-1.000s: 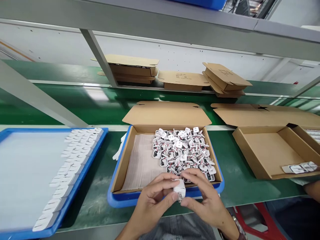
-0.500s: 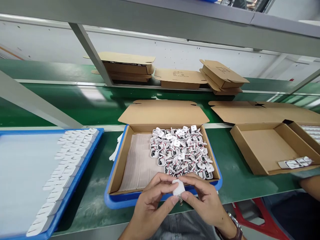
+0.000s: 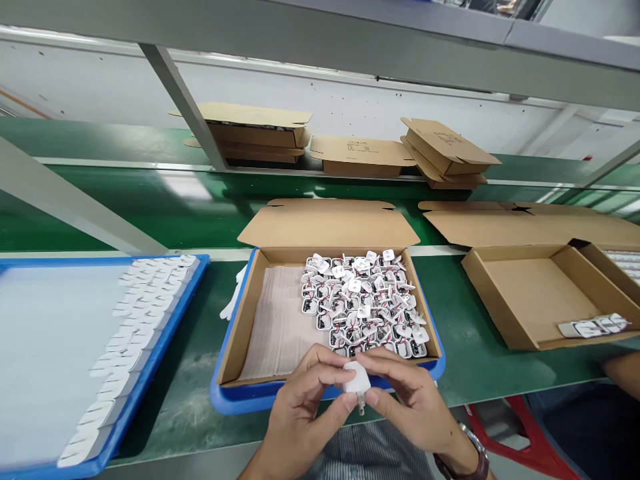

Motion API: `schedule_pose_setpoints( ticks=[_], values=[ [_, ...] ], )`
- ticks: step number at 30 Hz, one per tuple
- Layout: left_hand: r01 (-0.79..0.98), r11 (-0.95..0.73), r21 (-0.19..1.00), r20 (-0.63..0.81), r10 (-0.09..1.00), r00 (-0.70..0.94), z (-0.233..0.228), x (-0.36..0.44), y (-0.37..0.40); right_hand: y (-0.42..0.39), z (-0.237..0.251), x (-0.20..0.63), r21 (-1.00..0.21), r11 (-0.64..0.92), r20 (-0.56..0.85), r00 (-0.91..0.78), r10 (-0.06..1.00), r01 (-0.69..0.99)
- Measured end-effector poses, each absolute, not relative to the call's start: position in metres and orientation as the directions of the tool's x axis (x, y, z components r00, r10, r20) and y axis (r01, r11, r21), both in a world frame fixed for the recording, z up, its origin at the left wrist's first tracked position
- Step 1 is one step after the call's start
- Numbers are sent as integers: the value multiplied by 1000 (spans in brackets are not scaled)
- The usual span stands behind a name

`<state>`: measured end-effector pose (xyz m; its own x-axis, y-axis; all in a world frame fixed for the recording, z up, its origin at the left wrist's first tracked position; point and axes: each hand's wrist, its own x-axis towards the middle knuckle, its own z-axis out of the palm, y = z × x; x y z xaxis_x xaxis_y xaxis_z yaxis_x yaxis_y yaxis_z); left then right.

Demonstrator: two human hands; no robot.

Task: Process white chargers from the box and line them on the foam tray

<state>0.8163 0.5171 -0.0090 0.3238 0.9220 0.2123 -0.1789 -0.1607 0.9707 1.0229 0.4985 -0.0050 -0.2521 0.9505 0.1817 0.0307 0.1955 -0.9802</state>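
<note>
Little has shifted since a second ago: both hands have drawn slightly closer to the body, the white charger plug point(image 3: 357, 381) turned a bit between them. Left hand point(image 3: 300, 413) and right hand point(image 3: 415, 407) both have fingers clamped on it, just in front of the open cardboard box point(image 3: 240, 327) in a blue tray point(image 3: 235, 400), half-filled with unassembled plug parts point(image 3: 363, 303). Leftward, another blue tray point(image 3: 165, 333) holds rows of white covers point(image 3: 130, 320).

A blue tray point(image 3: 165, 347) with rows of white parts sits at lower left. Flat cardboard boxes point(image 3: 360, 150) are stacked along the top centre. An open cardboard box point(image 3: 545, 293) lies at right on the green belt point(image 3: 125, 207).
</note>
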Motion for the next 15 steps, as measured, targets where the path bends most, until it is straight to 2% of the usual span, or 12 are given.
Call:
schedule_pose_setpoints(
  ticks=[7,15],
  values=[
    [-99,-246,964,265,918,297,-11,816,514,499,-6,1023,-971,211,178,-256,950,110],
    [-22,-332,943,325,903,280,-15,820,515,501,-3,1015,-970,233,218,-174,960,70]
  ],
)
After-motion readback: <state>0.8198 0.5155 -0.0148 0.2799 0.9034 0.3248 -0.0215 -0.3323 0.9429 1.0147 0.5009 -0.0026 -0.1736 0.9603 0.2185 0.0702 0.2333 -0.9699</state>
